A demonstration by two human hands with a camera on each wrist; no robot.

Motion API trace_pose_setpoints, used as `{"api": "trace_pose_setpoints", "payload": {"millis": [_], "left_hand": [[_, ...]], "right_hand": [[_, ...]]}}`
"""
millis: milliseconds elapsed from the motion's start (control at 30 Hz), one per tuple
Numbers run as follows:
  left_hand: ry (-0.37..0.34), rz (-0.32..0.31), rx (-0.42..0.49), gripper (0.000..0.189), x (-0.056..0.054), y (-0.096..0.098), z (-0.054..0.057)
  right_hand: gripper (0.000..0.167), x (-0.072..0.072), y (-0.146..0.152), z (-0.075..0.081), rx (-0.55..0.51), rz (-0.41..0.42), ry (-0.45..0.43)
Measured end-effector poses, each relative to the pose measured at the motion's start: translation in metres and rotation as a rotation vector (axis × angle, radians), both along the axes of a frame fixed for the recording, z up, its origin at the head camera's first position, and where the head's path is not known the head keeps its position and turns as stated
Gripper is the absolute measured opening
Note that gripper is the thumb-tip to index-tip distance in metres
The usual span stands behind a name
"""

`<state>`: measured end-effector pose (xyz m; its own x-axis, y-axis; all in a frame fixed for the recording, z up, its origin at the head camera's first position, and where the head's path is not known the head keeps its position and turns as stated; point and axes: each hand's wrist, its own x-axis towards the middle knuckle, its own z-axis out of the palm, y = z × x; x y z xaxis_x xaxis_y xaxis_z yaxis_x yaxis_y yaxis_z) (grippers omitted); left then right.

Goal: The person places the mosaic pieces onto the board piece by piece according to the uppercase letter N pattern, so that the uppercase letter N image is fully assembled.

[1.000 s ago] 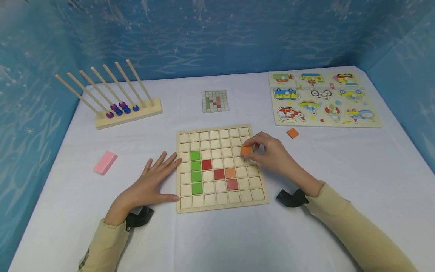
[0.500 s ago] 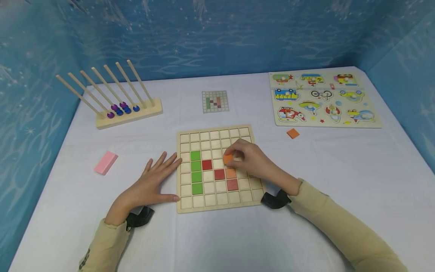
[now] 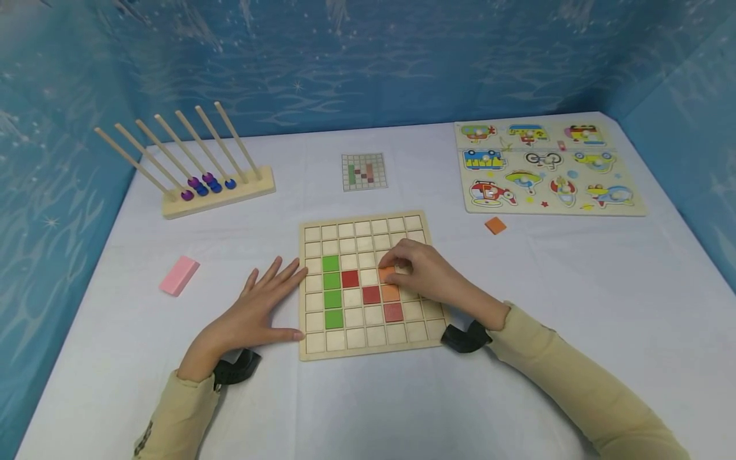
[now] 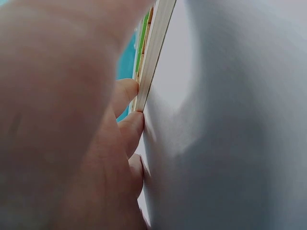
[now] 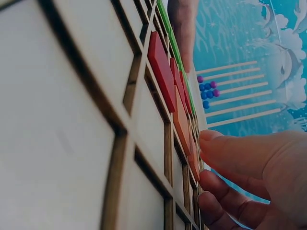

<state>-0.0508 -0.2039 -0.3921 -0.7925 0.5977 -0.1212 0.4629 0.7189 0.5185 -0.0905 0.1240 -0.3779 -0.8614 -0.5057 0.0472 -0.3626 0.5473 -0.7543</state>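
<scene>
A wooden grid board (image 3: 374,351) lies flat in front of me. My left hand (image 3: 244,319) has its fingers spread, with fingertips and thumb touching the board's left edge. With finger and thumb, my right hand (image 3: 422,271) holds an orange tile (image 3: 386,275) in a cell of the grid. Directly below that cell sits another orange tile (image 3: 390,293). Red tiles step diagonally down to the right, one of them a red tile (image 3: 371,294) mid-board. Several green tiles (image 3: 332,299) form a column on the left. In the right wrist view, the fingertips (image 5: 210,135) meet the board.
A loose orange tile (image 3: 496,225) lies right of the board, below a vehicle puzzle board (image 3: 552,207). Behind the grid is a small pattern card (image 3: 365,171). A bead rack (image 3: 253,185) with upright pegs stands back left, and a pink block (image 3: 179,275) lies at left.
My right hand has moved left across the board with the orange tile and lowered it into a cell above the other orange one. My left hand has stayed in place.
</scene>
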Motion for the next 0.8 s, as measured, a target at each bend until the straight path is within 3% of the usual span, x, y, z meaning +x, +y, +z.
{"api": "trace_pose_setpoints", "payload": {"millis": [133,267,367,500,667,800], "left_hand": [[0.003,-0.004,-0.001,0.104,0.000,0.000,-0.001],[-0.001,-0.005,0.003,0.104,0.000,0.000,-0.001],[-0.002,-0.008,0.005,0.104,0.000,0.001,0.000],[0.002,-0.012,-0.002,0.104,0.000,0.001,0.001],[0.003,-0.012,-0.005,0.104,0.001,0.000,0.002],[-0.001,-0.013,0.005,0.103,0.001,0.000,0.001]], "right_hand": [[0.019,0.000,0.003,0.002,-0.008,-0.017,-0.004],[0.018,-0.001,0.020,0.009,-0.028,-0.086,0.050],[0.018,-0.001,0.046,0.012,-0.036,-0.195,0.131],[0.020,0.002,0.091,0.012,0.000,-0.420,0.186],[0.034,0.006,0.133,0.010,0.044,-0.647,0.070],[0.042,0.002,0.148,0.005,0.076,-0.678,-0.023]]}}
